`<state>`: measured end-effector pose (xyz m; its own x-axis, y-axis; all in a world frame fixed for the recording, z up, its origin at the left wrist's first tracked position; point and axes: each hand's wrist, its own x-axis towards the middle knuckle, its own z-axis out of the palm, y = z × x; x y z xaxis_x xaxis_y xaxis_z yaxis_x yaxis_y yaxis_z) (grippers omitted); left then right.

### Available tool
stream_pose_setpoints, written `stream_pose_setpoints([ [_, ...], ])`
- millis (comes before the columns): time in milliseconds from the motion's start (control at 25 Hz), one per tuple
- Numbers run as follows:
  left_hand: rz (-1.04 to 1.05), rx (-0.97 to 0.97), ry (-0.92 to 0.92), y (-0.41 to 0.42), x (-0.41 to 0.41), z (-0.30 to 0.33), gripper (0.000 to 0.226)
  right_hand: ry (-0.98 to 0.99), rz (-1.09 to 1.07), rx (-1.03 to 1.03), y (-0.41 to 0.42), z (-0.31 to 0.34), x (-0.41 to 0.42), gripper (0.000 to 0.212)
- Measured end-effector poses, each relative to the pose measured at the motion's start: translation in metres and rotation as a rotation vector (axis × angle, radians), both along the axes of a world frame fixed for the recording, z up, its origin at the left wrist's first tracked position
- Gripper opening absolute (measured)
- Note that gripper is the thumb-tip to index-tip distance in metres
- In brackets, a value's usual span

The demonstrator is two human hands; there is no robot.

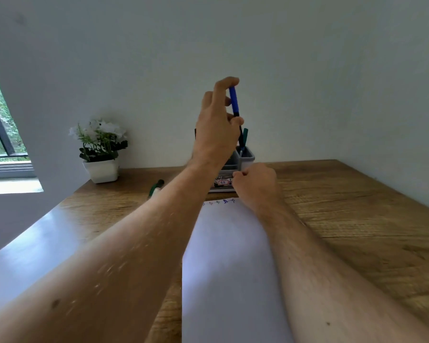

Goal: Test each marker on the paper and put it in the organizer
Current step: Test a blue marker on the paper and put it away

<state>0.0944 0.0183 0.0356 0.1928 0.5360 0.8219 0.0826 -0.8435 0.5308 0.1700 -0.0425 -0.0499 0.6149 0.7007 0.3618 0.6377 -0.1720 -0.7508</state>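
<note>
blue marker upright between left fingers, seemingly above organizer

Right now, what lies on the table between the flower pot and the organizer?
In the head view, one green marker lies between the flower pot and the organizer; the left forearm partly hides it.

Bare, sleeveless forearms, lightly haired

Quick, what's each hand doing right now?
Left hand: closed on the blue marker, held above the organizer.
Right hand: curled shut by the organizer; contents cannot be told.
</note>
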Motion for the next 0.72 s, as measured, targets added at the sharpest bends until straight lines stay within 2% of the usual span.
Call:
stream_pose_setpoints([
  [160, 0.104, -0.046, 0.233, 0.018, 0.025, -0.006, 0.072, 0.001, 0.029, 0.027, -0.007, 0.004, 0.002, 0.014],
  [400, 0.268, -0.008, 0.593, 0.03, 0.042, -0.013, 0.076, -0.111, 0.064, -0.008, -0.004, 0.004, 0.002, 0.015],
  [520, 0.368, 0.047, 0.658, 0.028, 0.046, -0.01, 0.074, -0.047, 0.036, -0.013, -0.002, 0.004, 0.001, 0.011],
  [640, 0.42, -0.018, 0.652, 0.025, 0.046, -0.008, 0.069, 0.006, 0.029, 0.0, -0.004, 0.003, 0.001, 0.011],
  [720, 0.45, -0.075, 0.642, 0.025, 0.042, -0.006, 0.057, 0.014, 0.041, 0.013, -0.005, 0.004, 0.0, 0.011],
])
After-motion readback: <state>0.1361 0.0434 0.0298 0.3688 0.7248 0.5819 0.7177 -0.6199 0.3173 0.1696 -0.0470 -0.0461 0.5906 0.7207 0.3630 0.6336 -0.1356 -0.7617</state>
